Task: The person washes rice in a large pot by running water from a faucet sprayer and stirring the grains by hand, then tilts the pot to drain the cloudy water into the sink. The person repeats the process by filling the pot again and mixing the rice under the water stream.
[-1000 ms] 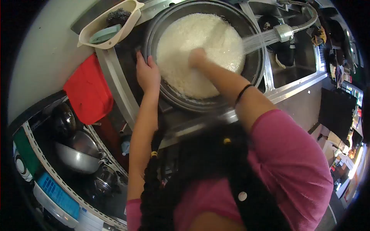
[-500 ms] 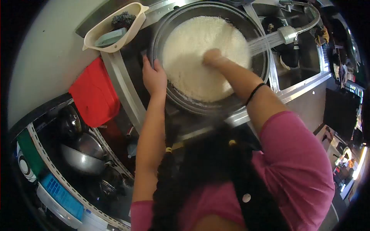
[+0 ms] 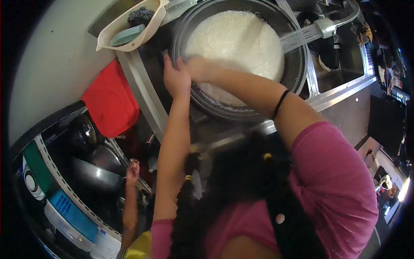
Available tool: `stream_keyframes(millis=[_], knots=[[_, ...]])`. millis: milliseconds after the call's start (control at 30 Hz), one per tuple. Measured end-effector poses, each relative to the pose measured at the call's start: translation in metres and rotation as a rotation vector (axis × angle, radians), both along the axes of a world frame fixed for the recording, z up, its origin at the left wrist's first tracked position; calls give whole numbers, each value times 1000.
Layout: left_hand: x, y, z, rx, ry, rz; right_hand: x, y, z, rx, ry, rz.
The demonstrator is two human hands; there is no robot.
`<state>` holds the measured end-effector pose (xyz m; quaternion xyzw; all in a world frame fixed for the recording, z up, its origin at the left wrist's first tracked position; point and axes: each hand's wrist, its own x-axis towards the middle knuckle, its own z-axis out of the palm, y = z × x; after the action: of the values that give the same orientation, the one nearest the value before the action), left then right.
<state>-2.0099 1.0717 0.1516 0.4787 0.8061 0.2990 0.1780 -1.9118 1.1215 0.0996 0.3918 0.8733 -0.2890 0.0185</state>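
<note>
Pot (image 3: 295,69) stood at sink (image 3: 343,92), pale contents (image 3: 235,39) inside, faucet (image 3: 327,27) spraying in. Left hand (image 3: 177,80) pinched its left rim; right hand (image 3: 199,70) was blurred close beside left, grip impossible to tell.

The right grip (image 3: 198,69) is blurred, its fingers indistinct. The top edge cuts off part of the pot (image 3: 295,71), while the bottom edge crops another person's yellow sleeve (image 3: 140,247).

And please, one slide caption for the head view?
Left hand on a dark pot, right hand blurred nearby, water spraying in.
</note>
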Motion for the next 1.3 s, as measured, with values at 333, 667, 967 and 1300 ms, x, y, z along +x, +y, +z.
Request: stream_keyframes(millis=[333, 667, 967, 1300], knots=[[4, -1, 14, -101, -36, 66, 154, -104, 14, 34, -163, 684], [-1, 1, 6, -18, -28, 16, 135, -65, -48, -165, -642, 565], [1, -2, 9, -26, -75, 24, 119, 26, -105, -246, -655, -3], [1, 0, 11, -67, -68, 57, 183, -55, -7, -151, -582, -445]])
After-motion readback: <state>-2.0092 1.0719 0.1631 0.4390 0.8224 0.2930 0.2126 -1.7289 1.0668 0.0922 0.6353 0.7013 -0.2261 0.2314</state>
